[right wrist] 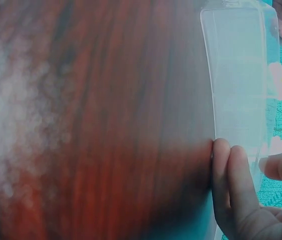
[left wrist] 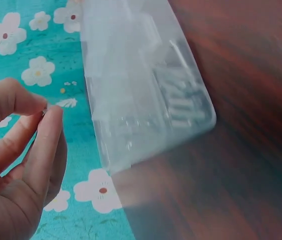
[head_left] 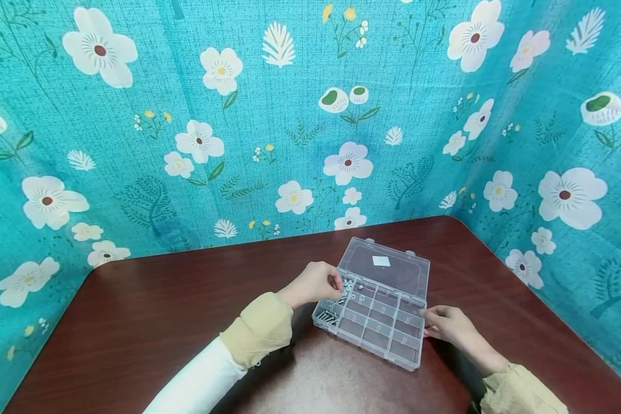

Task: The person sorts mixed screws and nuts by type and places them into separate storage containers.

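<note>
A clear plastic compartment box (head_left: 378,328) lies on the table with its lid (head_left: 383,265) swung back. Screws (head_left: 327,317) fill the near-left compartment, and more small metal hardware (head_left: 348,284) lies in the left column behind them. My left hand (head_left: 317,283) is over that column. In the left wrist view its thumb and fingertips pinch a tiny metal piece (left wrist: 44,113), mostly hidden, its kind unclear. My right hand (head_left: 447,328) grips the box's right side, with fingers against the wall and the thumb opposite in the right wrist view.
The dark reddish wooden table (head_left: 150,322) extends to both sides of the box. A teal flowered cloth (head_left: 269,126) hangs behind the table and along its right side. One small loose ring sits in a middle compartment. A white label (head_left: 380,261) is on the lid.
</note>
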The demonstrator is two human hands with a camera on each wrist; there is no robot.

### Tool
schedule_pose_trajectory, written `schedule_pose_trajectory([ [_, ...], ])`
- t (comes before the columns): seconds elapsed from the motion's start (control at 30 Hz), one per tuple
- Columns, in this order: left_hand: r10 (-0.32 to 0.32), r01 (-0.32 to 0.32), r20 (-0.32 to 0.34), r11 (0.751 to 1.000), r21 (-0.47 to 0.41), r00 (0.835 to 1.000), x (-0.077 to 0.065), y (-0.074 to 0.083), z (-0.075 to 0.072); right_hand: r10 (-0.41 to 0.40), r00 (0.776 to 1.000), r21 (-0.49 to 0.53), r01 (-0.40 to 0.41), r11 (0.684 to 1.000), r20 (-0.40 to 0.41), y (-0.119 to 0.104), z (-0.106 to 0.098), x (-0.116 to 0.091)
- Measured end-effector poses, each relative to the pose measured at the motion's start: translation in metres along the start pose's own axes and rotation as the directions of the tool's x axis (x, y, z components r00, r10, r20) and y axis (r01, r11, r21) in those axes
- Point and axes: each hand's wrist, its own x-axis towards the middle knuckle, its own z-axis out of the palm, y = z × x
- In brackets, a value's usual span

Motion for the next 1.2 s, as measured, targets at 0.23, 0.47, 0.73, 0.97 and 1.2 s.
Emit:
schedule_pose_trajectory([
  [0.23,-0.07,0.064,-0.037,0.988,-0.144,0.997,0.01,0.005,0.008,0.01,1.0,-0.021,-0.01,1.0,-0.004,-0.001,-0.001,0.0],
  [0.47,-0.132,0.116,-0.065,0.971,-0.209,0.989,0.021,0.01,0.017,0.011,1.0,-0.01,-0.011,1.0,-0.005,0.0,-0.001,0.001],
  [0.73,-0.205,0.168,-0.101,0.941,-0.294,0.973,0.028,0.015,0.028,0.017,1.0,-0.002,-0.017,1.0,0.002,-0.001,0.0,0.001],
  [0.97,-0.228,0.197,-0.07,0.932,-0.304,0.971,0.026,0.011,0.025,0.017,1.0,0.006,-0.017,1.0,-0.003,-0.002,0.0,0.0],
  [1.2,-0.142,0.131,-0.041,0.971,-0.201,0.989,0.017,0.005,0.012,0.012,1.0,0.006,-0.012,1.0,0.001,-0.001,0.0,-0.001],
])
